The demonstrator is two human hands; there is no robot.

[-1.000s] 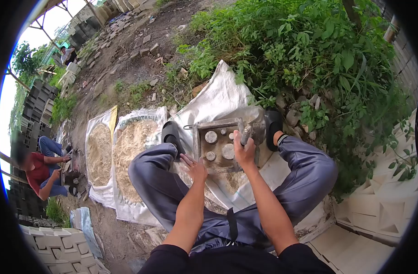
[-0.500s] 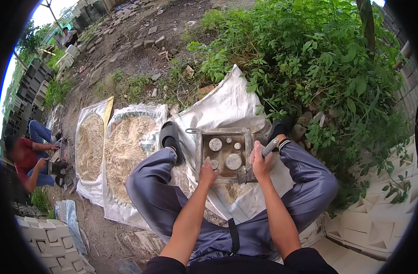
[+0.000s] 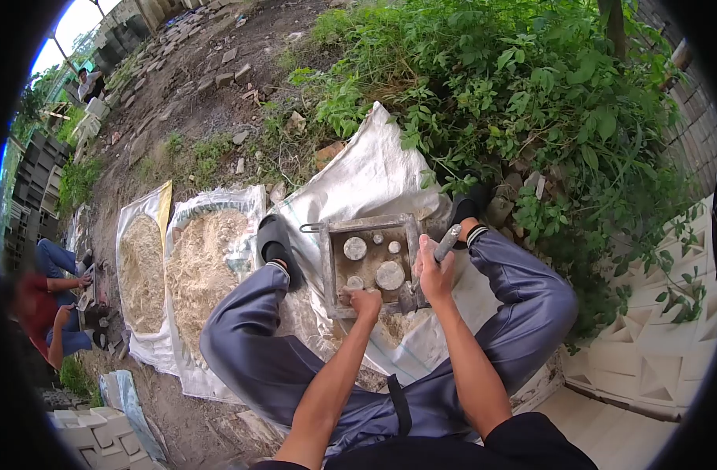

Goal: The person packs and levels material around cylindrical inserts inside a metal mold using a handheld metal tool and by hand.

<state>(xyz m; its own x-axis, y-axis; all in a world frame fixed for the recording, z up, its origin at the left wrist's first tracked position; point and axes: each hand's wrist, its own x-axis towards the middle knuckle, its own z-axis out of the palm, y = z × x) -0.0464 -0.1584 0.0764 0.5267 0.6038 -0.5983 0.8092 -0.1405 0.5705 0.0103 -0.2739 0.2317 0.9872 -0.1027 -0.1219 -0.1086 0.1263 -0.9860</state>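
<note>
Grey rectangular frame (image 3: 328,266) with round discs (image 3: 355,249) inside lay on white sack (image 3: 366,172) between the feet (image 3: 274,241), left hand (image 3: 364,302) curled at its near rim, hold unclear, while right hand (image 3: 435,276) gripped a grey-handled tool (image 3: 448,242), which could strike the discs if that grip loosened.

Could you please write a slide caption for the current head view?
Right hand holding a grey handle, left hand at the near edge of a frame around round pieces.
</note>
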